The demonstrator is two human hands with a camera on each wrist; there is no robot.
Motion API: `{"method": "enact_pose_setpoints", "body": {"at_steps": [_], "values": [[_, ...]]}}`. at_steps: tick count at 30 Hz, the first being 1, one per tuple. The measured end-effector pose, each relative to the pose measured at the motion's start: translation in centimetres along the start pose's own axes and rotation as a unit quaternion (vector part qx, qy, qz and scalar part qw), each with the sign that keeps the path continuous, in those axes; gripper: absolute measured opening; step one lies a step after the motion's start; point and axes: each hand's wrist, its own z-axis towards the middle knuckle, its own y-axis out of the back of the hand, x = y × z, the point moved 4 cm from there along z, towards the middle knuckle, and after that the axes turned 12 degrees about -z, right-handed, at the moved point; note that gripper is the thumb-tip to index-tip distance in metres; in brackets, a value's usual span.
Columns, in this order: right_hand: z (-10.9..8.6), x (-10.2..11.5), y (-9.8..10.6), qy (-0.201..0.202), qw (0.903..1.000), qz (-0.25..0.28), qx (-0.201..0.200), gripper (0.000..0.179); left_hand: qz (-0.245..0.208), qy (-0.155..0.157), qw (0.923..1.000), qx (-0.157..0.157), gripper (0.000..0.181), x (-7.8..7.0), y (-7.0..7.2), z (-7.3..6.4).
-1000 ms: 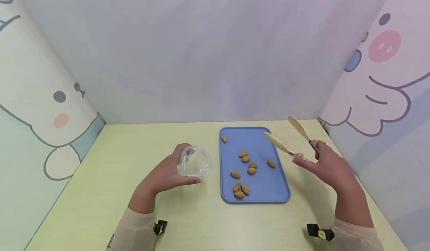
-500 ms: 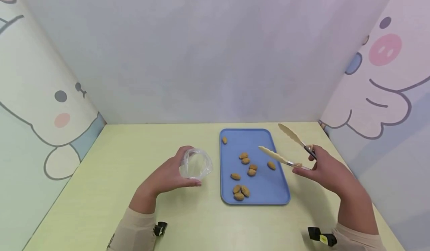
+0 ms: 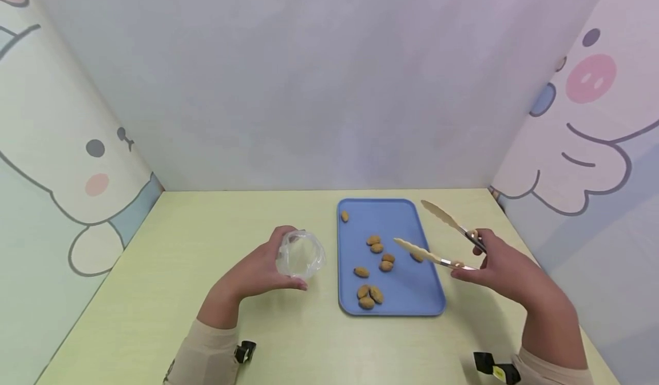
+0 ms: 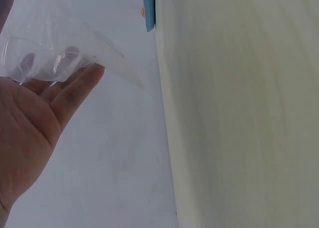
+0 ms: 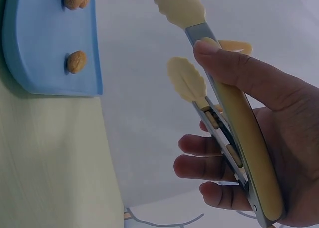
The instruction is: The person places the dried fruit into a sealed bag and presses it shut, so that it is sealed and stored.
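My left hand [image 3: 257,268] holds a clear plastic bag [image 3: 314,243] left of the blue tray, fingers and thumb spread round its mouth. In the left wrist view the bag [image 4: 50,43] hangs thin and see-through over the fingers. My right hand [image 3: 507,270] grips a pair of tongs [image 3: 419,251] with cream scalloped tips spread apart. Nothing sits between those tips. One tip is over the right side of the tray [image 3: 407,296], partly covering a brown nut [image 3: 418,258]. The other tip stands beyond the tray's right edge. Several nuts [image 3: 362,272] in shells lie scattered on the tray.
A pale yellow table [image 3: 206,225] carries the tray right of centre. A plain wall [image 3: 329,87] rises behind it, with cartoon-painted walls on both sides. A black strap mount [image 3: 244,350] sits at the left sleeve, and another [image 3: 496,368] at the right.
The tongs have come toward me and leftward, so one tip now overlaps the tray's right side. The left hand and bag stay nearly where they were; the nuts lie unchanged.
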Motion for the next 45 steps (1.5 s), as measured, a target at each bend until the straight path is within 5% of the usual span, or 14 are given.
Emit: {"method": "enact_pose_setpoints", "body": {"at_steps": [27,45], "values": [[-0.6,-1.1,-0.8,-0.024,0.9892,-0.042,0.138,0.062,0.012,0.011,0.9999,0.006,0.104,0.1,0.0,0.0],[0.5,-1.3,-2.2,-0.021,0.9866,-0.046,0.155,0.052,0.017,0.015,0.9997,0.005,0.099,0.2,-0.2,0.1]]}}
